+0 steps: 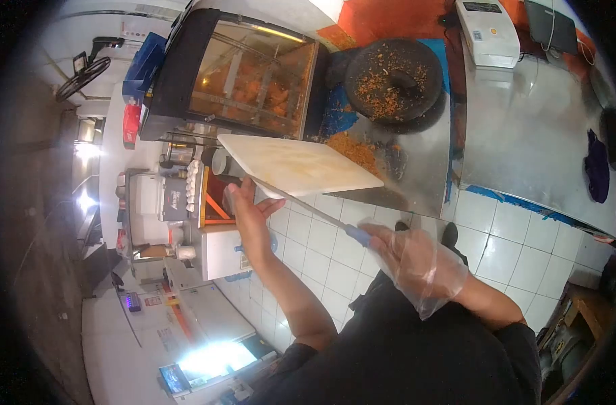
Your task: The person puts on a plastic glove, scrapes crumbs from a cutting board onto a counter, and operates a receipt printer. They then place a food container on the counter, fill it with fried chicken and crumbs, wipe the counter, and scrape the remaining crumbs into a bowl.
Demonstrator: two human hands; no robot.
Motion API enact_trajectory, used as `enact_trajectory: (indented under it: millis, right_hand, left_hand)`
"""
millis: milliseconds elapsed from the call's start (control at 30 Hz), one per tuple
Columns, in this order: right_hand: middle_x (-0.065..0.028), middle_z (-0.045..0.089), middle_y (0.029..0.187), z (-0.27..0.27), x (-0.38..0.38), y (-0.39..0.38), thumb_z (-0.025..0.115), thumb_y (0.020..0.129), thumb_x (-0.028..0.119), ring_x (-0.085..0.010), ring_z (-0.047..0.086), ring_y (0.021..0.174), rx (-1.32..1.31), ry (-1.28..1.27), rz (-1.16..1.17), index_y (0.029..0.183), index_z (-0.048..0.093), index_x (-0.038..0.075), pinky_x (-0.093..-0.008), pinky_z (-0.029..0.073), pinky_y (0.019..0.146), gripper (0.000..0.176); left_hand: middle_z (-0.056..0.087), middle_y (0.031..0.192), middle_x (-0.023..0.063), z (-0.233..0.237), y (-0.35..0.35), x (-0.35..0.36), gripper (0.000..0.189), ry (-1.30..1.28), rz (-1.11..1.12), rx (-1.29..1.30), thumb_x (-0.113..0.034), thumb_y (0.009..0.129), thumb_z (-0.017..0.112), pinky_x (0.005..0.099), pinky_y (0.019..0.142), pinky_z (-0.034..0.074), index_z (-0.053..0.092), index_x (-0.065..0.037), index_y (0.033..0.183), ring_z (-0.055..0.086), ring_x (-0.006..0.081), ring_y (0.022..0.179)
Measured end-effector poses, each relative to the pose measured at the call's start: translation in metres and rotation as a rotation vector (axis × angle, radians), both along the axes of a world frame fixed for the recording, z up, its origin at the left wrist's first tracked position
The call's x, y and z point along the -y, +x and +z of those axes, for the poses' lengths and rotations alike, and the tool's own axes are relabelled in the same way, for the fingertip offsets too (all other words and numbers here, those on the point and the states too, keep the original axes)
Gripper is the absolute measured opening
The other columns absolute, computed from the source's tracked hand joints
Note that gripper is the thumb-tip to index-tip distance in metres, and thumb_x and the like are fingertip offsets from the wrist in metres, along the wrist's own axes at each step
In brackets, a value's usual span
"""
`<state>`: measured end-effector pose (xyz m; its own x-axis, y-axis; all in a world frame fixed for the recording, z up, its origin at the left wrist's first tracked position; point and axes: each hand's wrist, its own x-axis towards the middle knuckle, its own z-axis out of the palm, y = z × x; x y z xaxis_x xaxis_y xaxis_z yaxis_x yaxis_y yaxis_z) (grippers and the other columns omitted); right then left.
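My right hand (pixel 416 256), in a loose clear plastic glove, grips the blue handle of a long knife (pixel 308 208). Its narrow blade runs along the near edge of a white cutting board (pixel 298 165). Bare and with fingers apart, my left hand (pixel 254 216) is at the blade's far end, right by the board's edge. The board has yellowish stains and overlaps the metal counter (pixel 429 148). Orange-brown crumbs (pixel 355 152) lie beside it on the counter.
A round dark stone mortar (pixel 394 81) with crumbs stands behind the board. To its left is a glass-fronted display case (pixel 254 77) holding orange-brown food. Another metal table (pixel 524 121) carries a white machine (pixel 489 32) and a purple cloth (pixel 597 165). White floor tiles (pixel 315 253) lie below.
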<state>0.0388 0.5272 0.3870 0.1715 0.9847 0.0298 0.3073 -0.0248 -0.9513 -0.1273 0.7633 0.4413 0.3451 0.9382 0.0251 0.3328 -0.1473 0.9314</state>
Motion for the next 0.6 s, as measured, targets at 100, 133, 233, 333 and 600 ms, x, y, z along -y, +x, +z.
enact_trajectory:
  millis: [100, 133, 233, 333, 600]
  right_hand:
    - [-0.0206, 0.059, 0.062, -0.036, -0.005, -0.018, 0.035, 0.102, 0.022, -0.0354, 0.057, 0.053, 0.062, 0.237, -0.108, 0.117, 0.052, -0.001, -0.044, 0.05, 0.052, 0.032]
    - [-0.0206, 0.059, 0.062, -0.045, -0.006, -0.016, 0.035, 0.102, 0.022, -0.0354, 0.057, 0.053, 0.061, 0.235, -0.109, 0.117, 0.052, -0.001, -0.044, 0.05, 0.052, 0.032]
    - [-0.0206, 0.058, 0.061, -0.04, -0.012, 0.001, 0.035, 0.101, 0.023, -0.0362, 0.059, 0.055, 0.124, -0.114, -0.078, 0.114, 0.052, 0.001, -0.0456, 0.05, 0.053, 0.031]
    - [-0.021, 0.058, 0.061, 0.002, -0.001, 0.007, 0.035, 0.102, 0.024, -0.0353, 0.062, 0.058, 0.003, -0.14, -0.022, 0.112, 0.053, 0.001, -0.046, 0.05, 0.053, 0.031]
    - [-0.0201, 0.063, 0.073, -0.064, -0.021, 0.001, 0.041, 0.094, 0.012, -0.0377, 0.061, 0.059, 0.304, -0.22, -0.028, 0.116, 0.051, -0.003, -0.048, 0.051, 0.057, 0.029]
  left_hand:
    - [0.043, 0.141, 0.0206, 0.002, 0.0, 0.0, 0.078, -0.013, -0.007, 0.0, -0.058, 0.099, 0.022, 0.0334, 0.078, 0.056, 0.033, 0.007, 0.141, 0.066, 0.0267, 0.091]
    - [0.042, 0.142, 0.0205, 0.002, 0.0, 0.001, 0.078, -0.021, -0.013, -0.005, -0.058, 0.099, 0.021, 0.0337, 0.079, 0.056, 0.033, 0.007, 0.141, 0.065, 0.0269, 0.092]
    - [0.042, 0.141, 0.0197, 0.002, -0.001, 0.0, 0.078, -0.024, -0.043, -0.014, -0.058, 0.099, 0.022, 0.0341, 0.079, 0.056, 0.033, 0.007, 0.14, 0.066, 0.0275, 0.092]
    - [0.043, 0.141, 0.0194, 0.003, -0.001, 0.002, 0.076, -0.015, -0.052, -0.017, -0.056, 0.1, 0.023, 0.0341, 0.079, 0.056, 0.034, 0.007, 0.14, 0.065, 0.0274, 0.092]
    - [0.054, 0.129, 0.0179, 0.006, 0.0, 0.007, 0.068, -0.017, -0.034, -0.051, -0.051, 0.099, 0.037, 0.0304, 0.075, 0.057, 0.041, 0.006, 0.136, 0.067, 0.0251, 0.086]
